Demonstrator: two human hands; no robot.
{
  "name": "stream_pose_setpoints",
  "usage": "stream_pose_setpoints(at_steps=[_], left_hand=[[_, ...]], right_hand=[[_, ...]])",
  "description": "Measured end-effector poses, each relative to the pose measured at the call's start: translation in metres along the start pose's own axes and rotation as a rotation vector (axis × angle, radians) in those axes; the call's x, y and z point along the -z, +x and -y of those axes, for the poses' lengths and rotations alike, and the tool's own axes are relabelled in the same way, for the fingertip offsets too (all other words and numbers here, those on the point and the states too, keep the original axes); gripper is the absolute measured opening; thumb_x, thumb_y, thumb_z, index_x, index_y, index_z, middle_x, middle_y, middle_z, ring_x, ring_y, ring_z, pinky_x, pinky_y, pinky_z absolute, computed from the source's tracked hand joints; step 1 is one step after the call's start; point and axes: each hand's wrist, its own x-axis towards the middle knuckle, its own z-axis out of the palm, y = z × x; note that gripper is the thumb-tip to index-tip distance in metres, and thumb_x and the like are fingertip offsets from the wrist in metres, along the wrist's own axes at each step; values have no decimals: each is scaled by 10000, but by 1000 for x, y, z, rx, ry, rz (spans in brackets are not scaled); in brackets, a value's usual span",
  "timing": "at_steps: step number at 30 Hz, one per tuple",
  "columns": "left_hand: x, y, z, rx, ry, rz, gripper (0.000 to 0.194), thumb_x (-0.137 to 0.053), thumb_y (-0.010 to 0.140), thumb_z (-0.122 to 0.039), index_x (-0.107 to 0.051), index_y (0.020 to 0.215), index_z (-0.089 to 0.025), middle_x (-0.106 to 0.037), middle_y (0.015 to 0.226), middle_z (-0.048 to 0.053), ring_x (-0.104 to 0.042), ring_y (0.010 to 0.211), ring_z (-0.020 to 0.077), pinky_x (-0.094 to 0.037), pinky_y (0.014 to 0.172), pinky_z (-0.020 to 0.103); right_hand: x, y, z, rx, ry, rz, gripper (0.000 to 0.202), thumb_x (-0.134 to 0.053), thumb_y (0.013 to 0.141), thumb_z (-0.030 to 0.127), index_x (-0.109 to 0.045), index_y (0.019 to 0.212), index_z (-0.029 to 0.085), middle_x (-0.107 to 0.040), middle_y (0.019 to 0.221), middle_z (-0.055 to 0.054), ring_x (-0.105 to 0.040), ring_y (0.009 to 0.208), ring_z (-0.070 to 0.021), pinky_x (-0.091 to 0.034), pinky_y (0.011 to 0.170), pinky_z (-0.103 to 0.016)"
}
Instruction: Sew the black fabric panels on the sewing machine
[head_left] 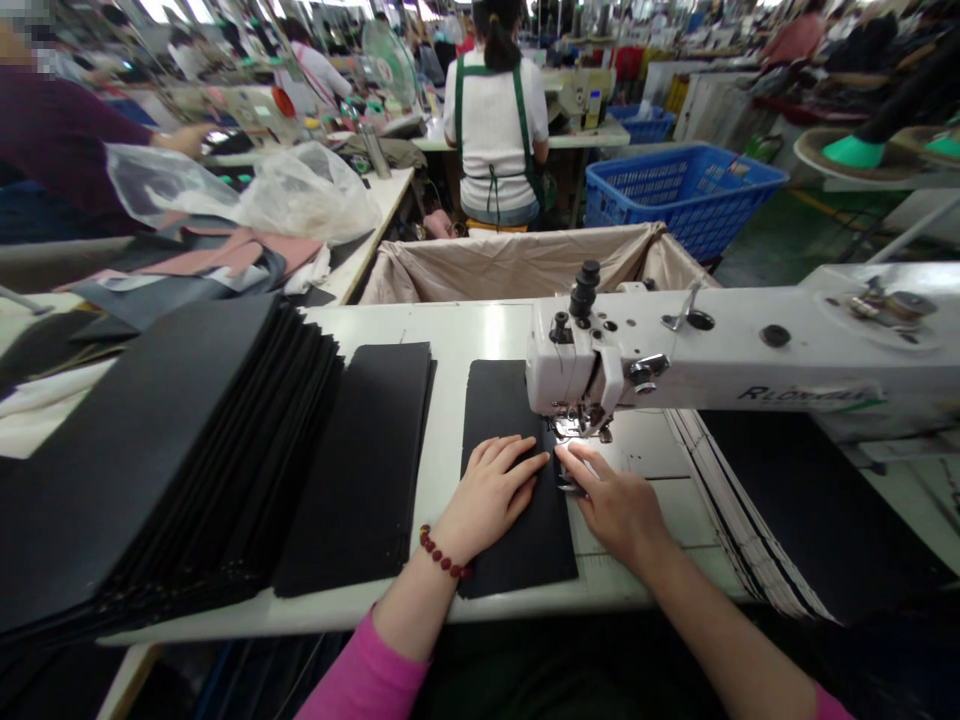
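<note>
A black panel point(517, 540) lies flat on the white table, its right edge at the needle area of a white sewing machine point(705, 345). My left hand point(495, 495) rests on the panel with its fingers spread, a beaded bracelet at the wrist. Just right of the panel's edge, close to the lit presser foot point(574, 428), is my right hand point(619, 505), its fingers stretched toward the foot and apart. The fingertips of both hands are near each other but do not meet.
Left of the panel stand a low pile of black panels point(360, 460) and a tall stack point(172, 440). More panels point(810, 500) lie under the machine arm at right. Behind the table are a cloth-lined bin point(525, 265), a blue basket point(682, 195) and a seated person point(495, 130).
</note>
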Motion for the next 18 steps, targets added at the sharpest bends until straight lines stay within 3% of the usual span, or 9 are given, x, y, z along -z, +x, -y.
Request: stream_pose_setpoints(at_steps=[18], left_hand=[[0, 0, 2, 3, 9, -14, 410, -476, 926, -149, -525, 1306, -292, -504, 1371, 43, -430, 1272, 244, -322, 1091, 492]], right_hand=[[-1, 0, 0, -7, 26, -2, 589, -448, 882, 198, -342, 1448, 320, -420, 1460, -14, -650, 907, -188, -535, 684, -309]])
